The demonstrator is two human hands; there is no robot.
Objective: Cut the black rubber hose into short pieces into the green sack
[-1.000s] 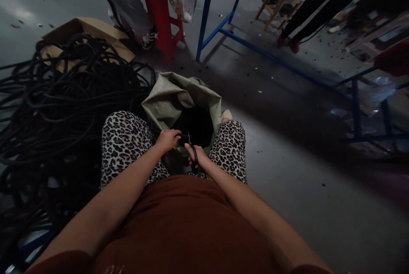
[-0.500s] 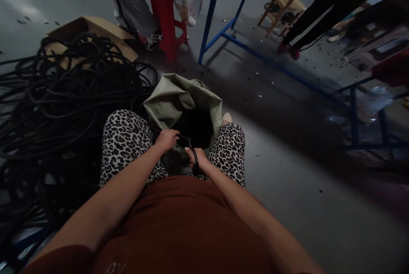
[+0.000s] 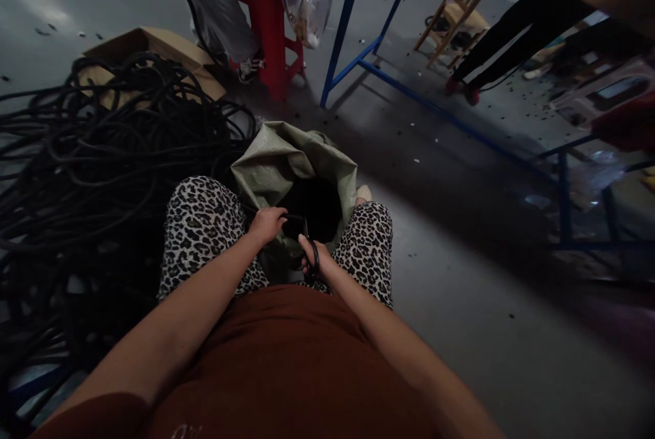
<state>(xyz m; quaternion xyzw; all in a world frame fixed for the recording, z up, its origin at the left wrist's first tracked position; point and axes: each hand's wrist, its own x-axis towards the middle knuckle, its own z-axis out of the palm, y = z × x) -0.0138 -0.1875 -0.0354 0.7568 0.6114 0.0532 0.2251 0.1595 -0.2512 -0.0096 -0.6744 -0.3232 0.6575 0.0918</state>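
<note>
My left hand is closed, its fingers pinching a thin black cord over the near side of the sack's mouth. In my right hand is a pair of scissors, a black handle loop showing round the hand. The dark blades point up toward the cord's end and are hard to make out against the sack's black inside. Between my knees stands the grey-green woven sack, its mouth wide and its rim folded unevenly. What lies in it is too dark to see.
A large tangled heap of black cord spreads at my left, partly over a cardboard box. Ahead are a red stool with a seated person, and a blue table frame. A wooden chair and another person's legs are farther right.
The view has shifted slightly. My right hand and the scissors have moved a little and the blades look closer together. My left hand keeps its pinch on the cord.
</note>
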